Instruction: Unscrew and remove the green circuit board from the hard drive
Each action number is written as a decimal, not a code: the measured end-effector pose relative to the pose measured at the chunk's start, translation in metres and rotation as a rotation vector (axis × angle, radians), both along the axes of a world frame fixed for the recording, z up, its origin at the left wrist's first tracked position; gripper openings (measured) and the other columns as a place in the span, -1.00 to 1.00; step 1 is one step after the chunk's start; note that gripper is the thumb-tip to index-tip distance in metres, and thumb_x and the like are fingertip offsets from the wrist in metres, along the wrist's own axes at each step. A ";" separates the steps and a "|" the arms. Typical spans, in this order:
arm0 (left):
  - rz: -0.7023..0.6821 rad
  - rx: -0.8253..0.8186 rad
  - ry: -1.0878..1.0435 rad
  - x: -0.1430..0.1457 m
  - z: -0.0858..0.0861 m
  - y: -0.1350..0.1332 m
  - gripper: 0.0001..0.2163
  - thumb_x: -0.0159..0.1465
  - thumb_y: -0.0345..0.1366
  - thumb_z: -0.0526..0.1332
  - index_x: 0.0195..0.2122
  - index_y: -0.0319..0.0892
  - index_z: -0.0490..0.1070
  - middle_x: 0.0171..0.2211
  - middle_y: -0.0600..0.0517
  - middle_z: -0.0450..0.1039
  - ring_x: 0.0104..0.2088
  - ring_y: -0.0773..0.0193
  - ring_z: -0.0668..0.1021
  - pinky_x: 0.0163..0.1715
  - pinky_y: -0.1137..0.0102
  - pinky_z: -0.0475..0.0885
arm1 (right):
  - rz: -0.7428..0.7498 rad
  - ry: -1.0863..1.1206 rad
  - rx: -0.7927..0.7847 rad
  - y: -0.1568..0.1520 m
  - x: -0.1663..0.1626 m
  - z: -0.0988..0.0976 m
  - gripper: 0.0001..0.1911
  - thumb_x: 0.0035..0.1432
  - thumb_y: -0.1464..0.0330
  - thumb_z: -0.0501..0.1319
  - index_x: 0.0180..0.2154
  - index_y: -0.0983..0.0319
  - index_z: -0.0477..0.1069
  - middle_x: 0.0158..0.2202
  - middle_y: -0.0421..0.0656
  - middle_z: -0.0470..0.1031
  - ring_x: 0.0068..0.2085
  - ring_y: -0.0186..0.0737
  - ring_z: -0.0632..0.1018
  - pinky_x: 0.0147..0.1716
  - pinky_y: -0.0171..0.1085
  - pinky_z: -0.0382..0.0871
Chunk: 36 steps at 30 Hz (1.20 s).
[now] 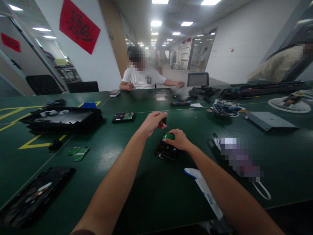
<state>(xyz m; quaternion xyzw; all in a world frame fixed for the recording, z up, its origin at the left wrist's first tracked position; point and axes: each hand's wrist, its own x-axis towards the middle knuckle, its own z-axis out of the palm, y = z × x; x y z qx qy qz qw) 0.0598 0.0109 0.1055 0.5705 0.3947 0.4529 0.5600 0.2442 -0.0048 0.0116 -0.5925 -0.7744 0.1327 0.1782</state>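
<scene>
A hard drive (166, 152) lies on the green table in front of me, its black casing toward me and a green circuit board (168, 136) at its far end. My left hand (154, 124) is closed around the dark handle of a screwdriver (164, 120), held upright above the drive with its thin shaft pointing down at the board. Whether the tip touches a screw is too small to tell. My right hand (180, 139) grips the drive at the board end, thumb on the near side and fingers across the far edge.
Another drive (123, 117) and a black tray (61, 117) lie left, with a loose green board (78, 152) and a black casing (36, 195) nearer. A cable bundle (225, 108) and metal box (271, 120) sit right. A person (144, 76) sits opposite.
</scene>
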 end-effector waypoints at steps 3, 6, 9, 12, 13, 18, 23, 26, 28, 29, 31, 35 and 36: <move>0.013 -0.008 -0.022 0.000 -0.001 0.001 -0.77 0.31 -0.16 0.31 -0.30 -0.24 0.43 -0.30 -0.08 0.57 -0.54 0.40 0.57 -0.57 0.51 0.43 | -0.001 0.001 0.007 0.000 0.000 0.000 -0.38 0.08 -0.16 0.27 0.01 0.12 0.50 0.00 -0.03 0.50 0.04 0.05 0.47 -0.01 -0.08 0.33; 0.026 -0.013 -0.026 0.000 -0.001 0.002 -0.78 0.30 -0.17 0.32 -0.30 -0.24 0.43 -0.25 -0.11 0.59 -0.53 0.39 0.58 -0.57 0.51 0.44 | 0.001 -0.003 0.009 0.001 0.000 0.000 -0.38 0.08 -0.16 0.27 0.01 0.11 0.51 -0.01 -0.04 0.50 0.03 0.05 0.47 -0.01 -0.08 0.33; 0.035 -0.013 -0.013 0.000 -0.001 0.002 -0.81 0.29 -0.19 0.32 -0.30 -0.23 0.45 -0.25 -0.10 0.60 -0.53 0.39 0.58 -0.58 0.52 0.43 | 0.003 0.000 0.013 0.001 0.001 0.000 -0.36 0.08 -0.17 0.26 0.02 0.12 0.50 0.00 -0.03 0.51 0.04 0.05 0.47 -0.01 -0.08 0.33; 0.017 -0.005 0.001 -0.001 0.002 0.000 -0.84 0.30 -0.22 0.28 -0.29 -0.23 0.50 -0.26 -0.08 0.58 -0.53 0.39 0.59 -0.60 0.53 0.41 | 0.005 0.004 0.013 0.001 0.001 -0.001 -0.35 0.09 -0.17 0.25 0.03 0.13 0.49 0.00 -0.03 0.50 0.04 0.05 0.47 -0.01 -0.08 0.33; 0.009 -0.005 0.006 -0.001 0.003 -0.001 -0.84 0.30 -0.22 0.27 -0.28 -0.23 0.51 -0.25 -0.08 0.58 -0.52 0.39 0.59 -0.60 0.53 0.41 | 0.005 0.003 0.011 0.001 0.001 -0.001 -0.35 0.09 -0.17 0.25 0.03 0.13 0.49 0.01 -0.02 0.50 0.04 0.05 0.47 -0.01 -0.08 0.33; -0.016 -0.041 0.001 -0.001 0.004 -0.003 -0.82 0.30 -0.22 0.25 -0.25 -0.23 0.54 -0.23 -0.08 0.56 -0.49 0.35 0.63 -0.59 0.53 0.42 | 0.008 0.004 0.010 0.001 0.002 -0.002 -0.35 0.09 -0.16 0.26 0.05 0.13 0.48 0.03 -0.03 0.49 0.06 0.05 0.46 0.01 -0.08 0.32; -0.002 -0.039 -0.042 0.001 0.001 0.000 -0.81 0.31 -0.20 0.28 -0.29 -0.26 0.49 -0.28 -0.10 0.58 -0.50 0.34 0.63 -0.57 0.52 0.44 | 0.005 0.001 0.003 0.001 0.002 -0.002 -0.34 0.08 -0.17 0.27 0.05 0.12 0.48 0.03 -0.03 0.49 0.06 0.04 0.47 0.01 -0.09 0.32; 0.041 -0.031 -0.059 0.003 -0.002 0.002 -0.79 0.30 -0.20 0.32 -0.31 -0.27 0.45 -0.30 -0.12 0.59 -0.50 0.33 0.63 -0.55 0.51 0.46 | 0.001 0.000 0.006 0.002 0.003 -0.002 -0.34 0.07 -0.17 0.27 0.04 0.12 0.49 0.03 -0.04 0.49 0.06 0.05 0.47 0.01 -0.08 0.32; 0.058 -0.036 -0.072 0.004 -0.003 0.002 -0.79 0.29 -0.21 0.34 -0.30 -0.26 0.42 -0.29 -0.13 0.60 -0.49 0.32 0.64 -0.54 0.50 0.48 | 0.002 -0.003 0.003 0.002 0.003 -0.002 -0.34 0.07 -0.18 0.28 0.04 0.11 0.49 0.02 -0.03 0.50 0.06 0.06 0.47 0.02 -0.08 0.32; 0.060 -0.038 -0.079 0.004 -0.003 0.002 -0.79 0.29 -0.22 0.34 -0.29 -0.26 0.41 -0.28 -0.13 0.60 -0.48 0.32 0.64 -0.53 0.49 0.49 | 0.003 -0.003 0.002 0.001 0.003 -0.001 -0.34 0.07 -0.18 0.28 0.04 0.11 0.49 0.02 -0.03 0.50 0.06 0.06 0.47 0.01 -0.08 0.32; 0.056 -0.041 -0.085 0.004 -0.002 0.002 -0.81 0.29 -0.24 0.34 -0.28 -0.25 0.40 -0.26 -0.13 0.61 -0.48 0.32 0.64 -0.51 0.49 0.50 | 0.001 0.000 0.004 0.001 0.003 -0.001 -0.33 0.07 -0.18 0.27 0.04 0.12 0.49 0.02 -0.02 0.50 0.06 0.07 0.47 0.00 -0.07 0.33; 0.050 -0.023 -0.061 0.003 0.000 0.001 -0.85 0.29 -0.24 0.29 -0.29 -0.24 0.46 -0.26 -0.11 0.60 -0.49 0.33 0.63 -0.53 0.50 0.47 | 0.005 0.007 0.014 0.000 0.003 -0.001 -0.34 0.08 -0.19 0.26 0.04 0.12 0.50 0.01 -0.02 0.50 0.05 0.07 0.47 -0.01 -0.08 0.33; 0.057 -0.014 -0.044 0.003 0.001 0.000 -0.84 0.29 -0.24 0.28 -0.30 -0.25 0.48 -0.26 -0.10 0.60 -0.50 0.34 0.62 -0.56 0.51 0.45 | 0.008 0.007 0.014 0.000 0.003 -0.001 -0.34 0.08 -0.18 0.26 0.03 0.13 0.50 0.01 -0.02 0.50 0.05 0.06 0.47 -0.01 -0.08 0.33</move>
